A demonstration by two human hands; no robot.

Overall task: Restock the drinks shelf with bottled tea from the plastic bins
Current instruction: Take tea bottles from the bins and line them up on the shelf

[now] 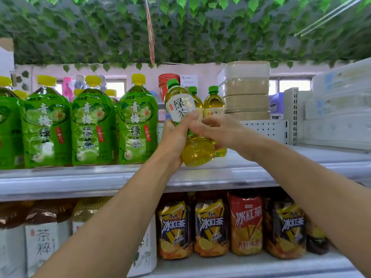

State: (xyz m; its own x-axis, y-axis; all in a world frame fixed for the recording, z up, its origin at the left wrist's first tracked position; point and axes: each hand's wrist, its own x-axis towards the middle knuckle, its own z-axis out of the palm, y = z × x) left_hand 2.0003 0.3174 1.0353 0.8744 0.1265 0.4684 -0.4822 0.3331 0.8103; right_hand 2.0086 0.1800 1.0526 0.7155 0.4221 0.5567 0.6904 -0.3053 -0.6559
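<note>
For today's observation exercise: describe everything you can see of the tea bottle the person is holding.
The tea bottle is clear plastic, filled with yellow-green liquid, with a green screw cap and a white label bearing dark characters. It tilts, cap leaning up-left, base toward the camera, above the top shelf's front edge. The left hand grips its lower body from the left; the right hand's fingers touch its label side.

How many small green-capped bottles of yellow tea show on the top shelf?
3: one tilted white-labelled bottle gripped by the left hand, and two standing bottles behind it, near the right hand. Others may be hidden.
</note>
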